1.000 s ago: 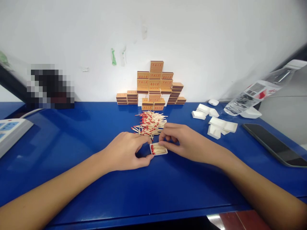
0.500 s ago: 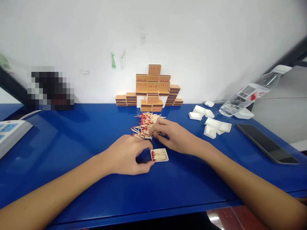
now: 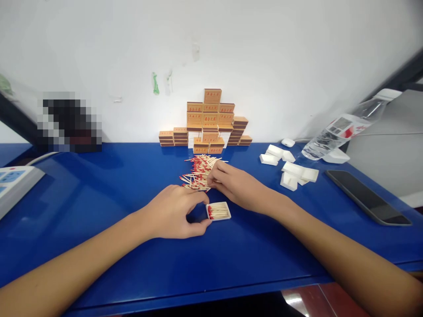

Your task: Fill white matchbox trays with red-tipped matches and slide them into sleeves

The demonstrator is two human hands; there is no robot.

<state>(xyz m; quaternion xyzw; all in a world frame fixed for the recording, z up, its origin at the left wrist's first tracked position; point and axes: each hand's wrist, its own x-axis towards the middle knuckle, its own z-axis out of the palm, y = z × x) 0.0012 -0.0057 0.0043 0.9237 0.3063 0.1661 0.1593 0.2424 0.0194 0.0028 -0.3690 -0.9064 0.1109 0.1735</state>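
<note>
Left hand (image 3: 175, 212) pinches tray (image 3: 220, 219) by its left end; tray just right of that grip, open side up, long axis left-right, match heads (image 3: 209, 213) toward grip; right hand (image 3: 234, 186) beyond tray at match pile (image 3: 197, 169), can't tell if fingertips hold any; table (image 3: 211, 255) stretches nearward from both grips, front edge (image 3: 205, 291) well apart.

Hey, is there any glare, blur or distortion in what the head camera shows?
Head view: pale glare on the blue table and shine on the floor tiles; head view: the bottle leans, perhaps partly lens stretch; head view: a dark object at left is pixelated, while matches in the matchbox tray look fairly clear.
</note>
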